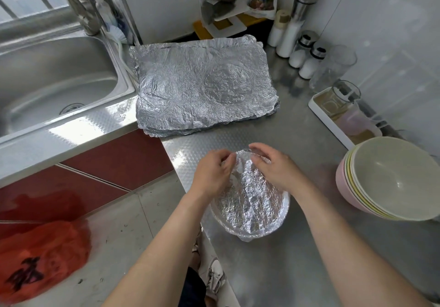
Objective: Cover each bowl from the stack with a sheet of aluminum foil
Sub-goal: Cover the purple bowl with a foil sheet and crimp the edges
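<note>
The bowl (284, 208) sits near the counter's (297, 259) front left edge, its mouth wholly covered by crumpled foil (247, 195) that wraps down over the rim. Both hands are at the bowl's far rim, close together but not touching. The left hand (212, 172) has its fingers curled on the foil at the far left of the rim. The right hand (273, 166) arches over the far right of the rim, fingers bent down onto the foil there.

The stack (390, 180) of uncovered bowls stands tilted at the counter's right edge, well apart from the covered bowl. A pile of flat sheets (202, 85) lies at the back left of the counter, just beside the sink (54, 76). Shakers (309, 57) and a glass (333, 68) line the back right edge, with a tray (333, 126) behind the stack. A red bag (40, 259) lies on the floor to the left.
</note>
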The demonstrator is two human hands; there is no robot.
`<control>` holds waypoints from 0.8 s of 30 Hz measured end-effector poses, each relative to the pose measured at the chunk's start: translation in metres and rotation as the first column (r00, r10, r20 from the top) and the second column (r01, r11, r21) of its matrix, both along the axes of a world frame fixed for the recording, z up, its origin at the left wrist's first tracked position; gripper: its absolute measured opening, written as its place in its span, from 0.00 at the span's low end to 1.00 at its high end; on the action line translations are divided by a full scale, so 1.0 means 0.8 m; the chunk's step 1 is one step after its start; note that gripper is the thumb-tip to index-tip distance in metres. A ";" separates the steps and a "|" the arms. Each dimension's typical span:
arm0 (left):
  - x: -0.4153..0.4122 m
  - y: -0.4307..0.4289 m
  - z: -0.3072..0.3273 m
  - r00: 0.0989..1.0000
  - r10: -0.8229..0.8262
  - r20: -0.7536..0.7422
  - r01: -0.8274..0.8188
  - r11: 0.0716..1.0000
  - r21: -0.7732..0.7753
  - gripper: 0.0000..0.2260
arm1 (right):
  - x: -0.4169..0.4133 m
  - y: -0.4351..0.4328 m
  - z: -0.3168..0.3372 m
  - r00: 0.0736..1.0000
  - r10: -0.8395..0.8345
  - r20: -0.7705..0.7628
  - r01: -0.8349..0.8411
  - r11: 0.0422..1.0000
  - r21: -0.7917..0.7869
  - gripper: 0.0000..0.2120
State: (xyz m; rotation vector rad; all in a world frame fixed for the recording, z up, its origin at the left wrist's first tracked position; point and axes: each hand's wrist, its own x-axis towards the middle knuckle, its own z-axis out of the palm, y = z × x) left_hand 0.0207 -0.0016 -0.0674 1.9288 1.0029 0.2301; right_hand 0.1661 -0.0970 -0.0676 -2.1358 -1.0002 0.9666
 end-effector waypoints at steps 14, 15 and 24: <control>0.004 -0.002 -0.011 0.989 -0.127 0.072 0.125 0.992 0.034 0.15 | 0.005 0.020 -0.003 0.990 0.048 -0.132 -0.044 0.999 0.030 0.10; 0.005 -0.003 -0.009 0.991 -0.116 0.070 0.114 0.993 0.030 0.14 | 0.004 0.020 -0.002 0.991 0.011 -0.134 -0.005 0.999 0.046 0.09; -0.007 -0.016 -0.022 0.978 0.167 0.124 -0.168 0.986 -0.007 0.15 | 0.027 -0.044 0.003 0.944 -0.265 -0.197 0.273 0.962 0.017 0.21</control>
